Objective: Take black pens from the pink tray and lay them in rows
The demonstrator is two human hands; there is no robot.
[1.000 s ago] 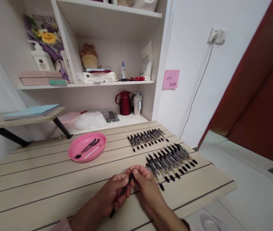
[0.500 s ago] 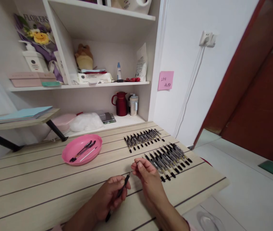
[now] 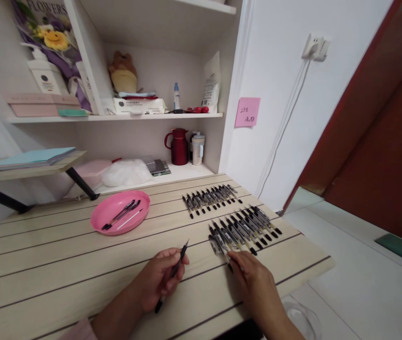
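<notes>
In my left hand [image 3: 162,278] a slim black pen [image 3: 179,266] is gripped at a slant, its bare pointed tip up and its dark end sticking out below my palm. My right hand [image 3: 252,278] is down at the left end of the nearer row of pens [image 3: 245,229]. Its thumb and fingers are pinched together against the near end of the leftmost pens. What sits between those fingertips is hidden. The row's pens lie side by side, slanted, with clear barrels and black ends.
A farther row of similar pens [image 3: 211,198] lies behind. Left of it, a pink dish [image 3: 96,219] holds a few pens and a thin white stick. A small raised shelf [image 3: 77,159] stands at the left. Behind the table are white shelves [image 3: 183,116] with a red jug [image 3: 179,148].
My right hand has moved from beside the left hand's pen tip, right and down to the nearer row's left end. My left hand keeps its pen, nearly in place. The view has shifted slightly.
</notes>
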